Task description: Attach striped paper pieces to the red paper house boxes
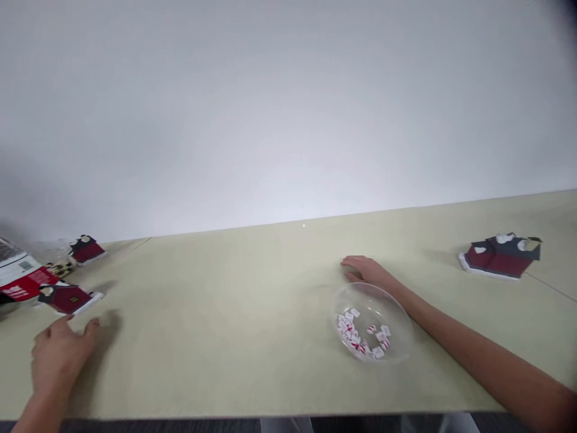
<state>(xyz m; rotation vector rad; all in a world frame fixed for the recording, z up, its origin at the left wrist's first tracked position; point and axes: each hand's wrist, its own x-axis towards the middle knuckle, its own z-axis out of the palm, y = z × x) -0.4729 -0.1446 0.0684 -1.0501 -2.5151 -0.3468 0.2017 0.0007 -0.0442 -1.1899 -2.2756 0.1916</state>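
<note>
At far left a red-and-white carton (22,276) lies beside a dark red house model (67,299); below it the left hand (58,355) is open, fingers spread, holding nothing. Mid-frame the right hand (363,269) sits loosely curled and empty just beyond a clear bowl (408,337) of small red-and-white pieces (360,335), and a second house model (500,255) stands at right on the counter (225,300)

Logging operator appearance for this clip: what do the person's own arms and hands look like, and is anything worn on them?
The left hand and right hand are bare, without gloves. The left forearm and right forearm show no sleeves, and no watch, band, cable or marking is visible.
</note>
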